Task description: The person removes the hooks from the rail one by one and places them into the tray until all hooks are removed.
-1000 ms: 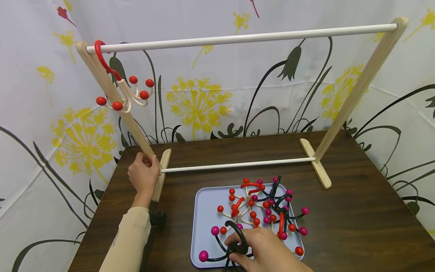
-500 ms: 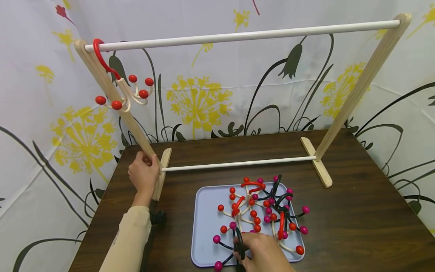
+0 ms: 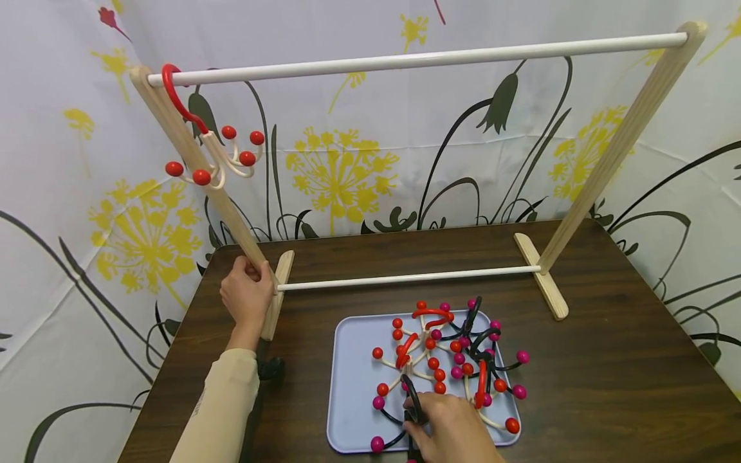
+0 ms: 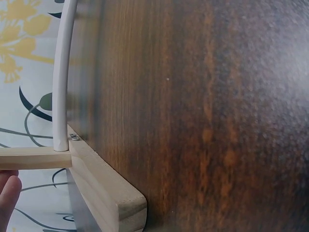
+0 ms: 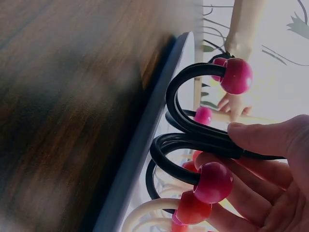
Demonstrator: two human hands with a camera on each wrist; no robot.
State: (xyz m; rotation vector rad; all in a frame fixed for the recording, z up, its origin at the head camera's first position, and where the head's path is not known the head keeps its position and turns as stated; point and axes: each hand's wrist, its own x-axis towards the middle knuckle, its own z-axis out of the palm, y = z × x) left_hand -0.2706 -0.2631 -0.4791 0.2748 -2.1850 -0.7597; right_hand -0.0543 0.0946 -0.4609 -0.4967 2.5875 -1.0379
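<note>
My left hand [image 3: 247, 292] grips the left wooden post [image 3: 231, 215] of a rack near its base; the left wrist view shows fingertips [image 4: 9, 191] beside the post. My right hand [image 3: 454, 427] pinches the black stem of a multi-arm hanger [image 5: 217, 145] between thumb and fingers, low over the front of a pale blue tray [image 3: 347, 360]. Pink balls [image 5: 216, 182] cap the hanger's curled arms, and its black hook [image 3: 412, 393] rises above my fingers. A red-hooked hanger [image 3: 186, 114] with cream arms and red balls hangs at the left end of the white top bar [image 3: 405, 62].
Several more hangers lie tangled in the tray's right half, some with red hooks [image 3: 482, 382], others with black hooks [image 3: 485, 337]. Some arms overhang the tray's right rim. A lower white bar [image 3: 405, 279] joins the wooden feet [image 3: 541, 276]. Flowered cloth [image 3: 359, 173] hangs behind.
My right hand has turned the black hanger, swinging its hook and pink balls round and slightly to the right. The left hand stays on the post.
</note>
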